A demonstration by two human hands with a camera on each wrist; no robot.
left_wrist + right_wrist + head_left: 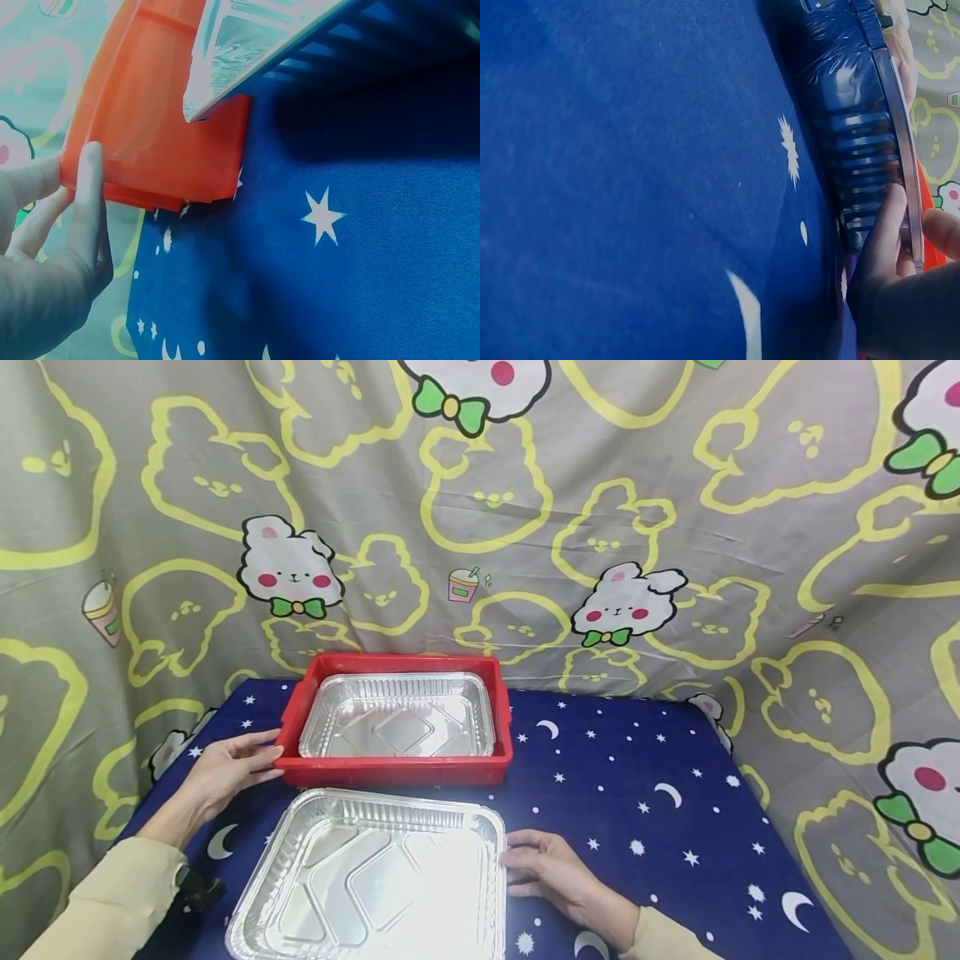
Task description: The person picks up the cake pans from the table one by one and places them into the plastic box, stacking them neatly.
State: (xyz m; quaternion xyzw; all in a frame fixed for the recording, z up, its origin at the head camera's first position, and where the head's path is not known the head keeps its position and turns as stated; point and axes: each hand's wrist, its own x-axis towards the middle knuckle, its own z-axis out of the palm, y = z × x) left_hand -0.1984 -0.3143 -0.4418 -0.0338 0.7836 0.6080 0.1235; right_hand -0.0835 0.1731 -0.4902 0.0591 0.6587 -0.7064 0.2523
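Observation:
In the head view a red plastic tray (397,770) stands at the back left of the table with a foil pan (397,727) inside it. Nearer to me is a second foil pan (360,877), wide and shallow, with grooves pressed into its base. My left hand (232,768) is at the red tray's left front corner; in the left wrist view its fingers (91,169) and thumb pinch the red edge. At the near pan's right side my right hand (551,872) holds the rim, thumb over it and fingers (889,217) against the ribbed outer wall.
A dark blue cloth (630,777) with white moons and stars covers the table. Behind and around it hangs a grey curtain (525,552) with cartoon bears and rabbits. The red tray's back side stands close to the curtain.

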